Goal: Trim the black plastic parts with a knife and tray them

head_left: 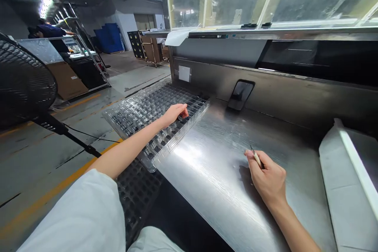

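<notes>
At the left of the metal bench, my left hand (176,113) reaches over a clear plastic tray (174,143) with rows of pockets, many holding small dark parts. Its fingers are curled together, and a small dark bit shows beneath them; whether they grip it or it lies in a pocket is hard to see. My right hand (267,175), above the bench's bare metal surface (218,165), is closed around a slim pale-handled tool (256,158) with a thin dark pointed tip. That tip points up and away from me.
A phone (241,94) leans against the bench's back panel. At the right stands a white plastic bin (342,189). Another dark pocketed tray (136,193) sits lower, below the clear one. On the left are a fan (23,75) and, farther off, a person (50,29) at another station.
</notes>
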Demonstrator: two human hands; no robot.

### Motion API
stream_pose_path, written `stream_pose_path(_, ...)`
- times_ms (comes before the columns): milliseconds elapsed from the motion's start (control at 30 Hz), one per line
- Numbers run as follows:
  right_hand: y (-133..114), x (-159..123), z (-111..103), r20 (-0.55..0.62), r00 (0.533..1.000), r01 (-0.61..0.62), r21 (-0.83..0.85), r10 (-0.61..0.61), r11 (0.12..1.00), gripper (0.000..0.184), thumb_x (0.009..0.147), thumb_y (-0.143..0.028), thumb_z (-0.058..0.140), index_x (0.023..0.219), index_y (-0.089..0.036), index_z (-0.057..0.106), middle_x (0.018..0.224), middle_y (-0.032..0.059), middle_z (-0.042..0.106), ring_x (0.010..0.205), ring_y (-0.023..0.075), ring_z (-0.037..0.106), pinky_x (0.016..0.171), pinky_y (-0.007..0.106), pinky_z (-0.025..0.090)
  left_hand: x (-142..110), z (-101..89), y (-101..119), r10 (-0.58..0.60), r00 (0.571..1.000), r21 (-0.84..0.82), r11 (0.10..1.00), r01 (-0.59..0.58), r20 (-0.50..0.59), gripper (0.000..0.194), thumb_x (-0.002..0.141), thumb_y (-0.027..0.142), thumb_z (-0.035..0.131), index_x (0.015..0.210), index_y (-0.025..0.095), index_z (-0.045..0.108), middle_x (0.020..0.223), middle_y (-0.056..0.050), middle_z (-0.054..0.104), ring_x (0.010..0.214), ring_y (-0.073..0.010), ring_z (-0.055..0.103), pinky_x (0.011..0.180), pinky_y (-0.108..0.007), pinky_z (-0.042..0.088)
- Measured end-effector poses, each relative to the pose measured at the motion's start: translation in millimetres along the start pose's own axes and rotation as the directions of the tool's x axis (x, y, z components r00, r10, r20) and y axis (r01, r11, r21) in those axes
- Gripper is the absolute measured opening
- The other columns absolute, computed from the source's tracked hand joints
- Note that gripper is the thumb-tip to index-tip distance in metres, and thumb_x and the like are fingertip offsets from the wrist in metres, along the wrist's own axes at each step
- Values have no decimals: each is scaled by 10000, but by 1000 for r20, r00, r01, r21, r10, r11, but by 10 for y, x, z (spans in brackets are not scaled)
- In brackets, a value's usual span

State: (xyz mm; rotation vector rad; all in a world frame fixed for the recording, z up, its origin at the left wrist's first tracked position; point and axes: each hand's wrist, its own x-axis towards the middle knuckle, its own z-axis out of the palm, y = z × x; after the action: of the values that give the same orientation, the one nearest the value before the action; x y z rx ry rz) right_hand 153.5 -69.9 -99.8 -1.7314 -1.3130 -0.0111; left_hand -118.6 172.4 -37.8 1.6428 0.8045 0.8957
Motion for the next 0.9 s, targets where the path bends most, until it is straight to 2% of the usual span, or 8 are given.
stream_pose_path(167,-13,6,9,9,1000,12,17,-12,1000,526,958,-647,493,664,-214,534,557,-44,302,499,122,302,530,258,303,-35,-27,37,-50,999,-51,998,48,-20,510,879,642,672,794,139,678,854,-125,734,790,-201,663,814,-351,538)
stream_pose_path(367,5,13,17,7,1000,24,18,-24,1000,543,959,-659,489,660,-210,541,554,-41,307,495,120,295,513,258,292,-28,-27,108,27,993,18,1000,-25,-111,422,929,540,644,785,144,665,833,-103,723,787,-190,652,759,-310,516)
stream_pose_path(433,7,10,19,8,1000,30,15,-30,999,543,962,-661,491,669,-208,556,551,-41,316,492,121,300,516,258,296,-127,-9,205,74,990,51,996,-68,-122,376,942,493,632,798,146,659,835,-89,714,779,-183,643,744,-300,510)
stream_pose_path(533,2,5,25,10,999,48,12,-49,999,539,964,-661,495,689,-207,590,541,-40,340,484,122,304,522,260,302,-445,112,444,161,984,109,982,-153,-69,300,967,439,614,908,152,676,915,-79,710,823,-186,650,776,-307,520)
stream_pose_path(633,1,-3,32,14,999,43,8,-43,999,571,965,-691,481,689,-207,606,538,-37,346,486,126,314,519,262,307,-838,407,638,254,967,224,941,-255,34,252,1004,398,584,994,176,701,980,-75,705,917,-199,646,849,-318,511)
stream_pose_path(700,13,-12,33,2,1000,27,16,-27,1000,596,973,-711,474,706,-202,633,536,-39,341,489,127,329,514,258,314,-1033,695,644,303,946,230,918,-322,115,215,1006,351,577,977,180,704,973,-73,698,916,-196,638,866,-317,503)
stream_pose_path(800,42,-28,25,-20,1000,-14,74,15,997,602,1005,-703,466,812,-182,698,550,-36,423,500,128,399,533,251,353,-1155,1192,483,302,923,109,936,-334,238,175,984,320,599,1025,182,699,1023,-82,699,868,-176,639,831,-303,505)
stream_pose_path(900,64,-41,6,-75,996,-25,165,38,986,573,1041,-660,459,912,-165,718,617,-15,543,520,129,466,569,253,394,-1131,1671,296,253,922,-86,968,-238,292,163,955,317,620,991,174,692,928,-60,687,754,-144,623,745,-278,500)
